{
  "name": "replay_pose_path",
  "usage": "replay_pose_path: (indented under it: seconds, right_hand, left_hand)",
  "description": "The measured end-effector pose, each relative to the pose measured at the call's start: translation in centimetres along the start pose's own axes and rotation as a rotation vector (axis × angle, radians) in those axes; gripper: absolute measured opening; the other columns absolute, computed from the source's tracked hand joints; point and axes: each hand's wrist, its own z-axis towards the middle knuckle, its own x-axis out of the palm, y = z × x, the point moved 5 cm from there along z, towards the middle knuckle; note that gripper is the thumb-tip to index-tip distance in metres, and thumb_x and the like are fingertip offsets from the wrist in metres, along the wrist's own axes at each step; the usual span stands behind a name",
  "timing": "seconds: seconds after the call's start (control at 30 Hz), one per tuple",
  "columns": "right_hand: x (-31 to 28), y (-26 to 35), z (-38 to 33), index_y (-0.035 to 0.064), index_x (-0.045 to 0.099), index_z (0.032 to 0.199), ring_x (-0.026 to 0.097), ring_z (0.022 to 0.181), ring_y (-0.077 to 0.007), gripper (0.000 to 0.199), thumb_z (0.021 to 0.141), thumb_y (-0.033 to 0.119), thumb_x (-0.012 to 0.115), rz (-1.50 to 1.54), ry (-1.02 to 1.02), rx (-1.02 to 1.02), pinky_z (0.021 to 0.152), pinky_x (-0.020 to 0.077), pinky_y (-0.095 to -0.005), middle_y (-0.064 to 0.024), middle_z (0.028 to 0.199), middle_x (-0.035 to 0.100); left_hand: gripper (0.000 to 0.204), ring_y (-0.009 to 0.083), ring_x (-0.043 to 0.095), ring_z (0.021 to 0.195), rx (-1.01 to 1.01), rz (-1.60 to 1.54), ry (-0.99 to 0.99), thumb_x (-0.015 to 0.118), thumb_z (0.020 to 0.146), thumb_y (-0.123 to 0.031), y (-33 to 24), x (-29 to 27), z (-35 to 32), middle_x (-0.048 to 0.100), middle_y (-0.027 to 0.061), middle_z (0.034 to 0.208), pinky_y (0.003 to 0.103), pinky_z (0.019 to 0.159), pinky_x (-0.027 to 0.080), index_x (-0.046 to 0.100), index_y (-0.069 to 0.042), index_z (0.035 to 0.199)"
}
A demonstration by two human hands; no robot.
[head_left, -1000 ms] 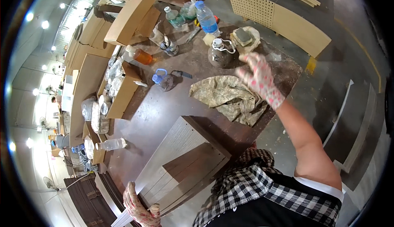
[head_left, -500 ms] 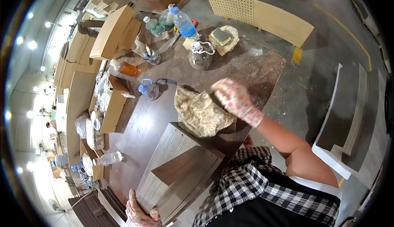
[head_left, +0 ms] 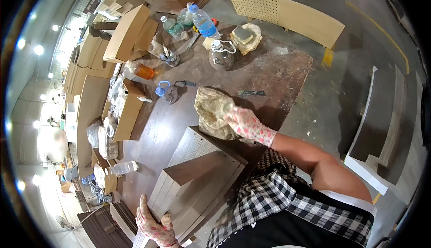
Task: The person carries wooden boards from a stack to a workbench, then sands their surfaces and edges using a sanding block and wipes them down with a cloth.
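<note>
My right hand (head_left: 249, 124), in a white glove with pink dots, grips the right side of a crumpled, stained beige rag (head_left: 213, 109) on the table. Its fingertips are sunk in the cloth folds. A grey wood-grain box-like piece (head_left: 193, 176) with an angled end stands close to me, its far end by the rag. My left hand (head_left: 157, 225), gloved alike, holds the near left end of that piece, with fingers along the side and thumb apart on the face. A flat dark strip like a scraper blade (head_left: 251, 93) lies just beyond the rag.
On the brown table (head_left: 278, 68) stand a round jug with a white handle (head_left: 221, 59), a blue-capped water bottle (head_left: 204, 22), a small blue-handled jug (head_left: 168, 93) and a clear bottle (head_left: 122, 168). A cardboard box (head_left: 128, 113) lines the left edge. Curved panels (head_left: 287, 14) stand beyond.
My right hand has moved down and left onto the rag and taken hold of it. The dark strip now shows where that hand was. My left hand stays on the grey piece.
</note>
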Motion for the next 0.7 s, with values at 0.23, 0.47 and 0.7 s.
replay_pose_path:
  seconds: [0.23, 0.47, 0.7]
  right_hand:
    - [-9.9, 7.3, 3.9, 0.0017, 0.059, 0.111, 0.059, 0.103, -0.0238, 0.025, 0.090, 0.014, 0.055, 0.766, -0.476, -0.526, 0.092, 0.0462, -0.0353, -0.0129, 0.106, 0.062]
    - [-6.8, 0.9, 1.8, 0.0037, 0.059, 0.089, 0.062, 0.080, -0.0247, 0.024, 0.083, 0.026, 0.064, 0.206, -0.322, 0.057, 0.075, 0.0500, -0.0369, -0.0119, 0.089, 0.063]
    - [-0.4, -1.2, 0.1, 0.0159, 0.052, 0.128, 0.047, 0.111, -0.0304, 0.059, 0.076, 0.037, 0.070, -0.276, -0.066, -0.047, 0.098, 0.0374, -0.0434, -0.0138, 0.120, 0.053]
  left_hand:
    - [0.087, 0.0316, 0.055, 0.075, 0.023, -0.006, -0.112, 0.036, 0.080, -0.075, -0.3, -0.3, 0.3, 0.057, 0.0140, 0.085, 0.040, 0.068, 0.042, 0.055, -0.002, 0.122]
    - [0.080, 0.0358, 0.059, 0.094, -0.004, 0.025, -0.029, 0.040, 0.083, -0.069, 0.2, -0.8, -0.5, 0.062, 0.0176, 0.105, 0.042, 0.082, 0.045, 0.054, -0.001, 0.123]
    - [0.083, 0.0300, 0.055, 0.085, 0.041, 0.037, -0.027, 0.039, 0.080, -0.072, 0.0, -0.1, 1.1, 0.057, 0.0128, 0.091, 0.041, 0.078, 0.039, 0.051, -0.003, 0.127]
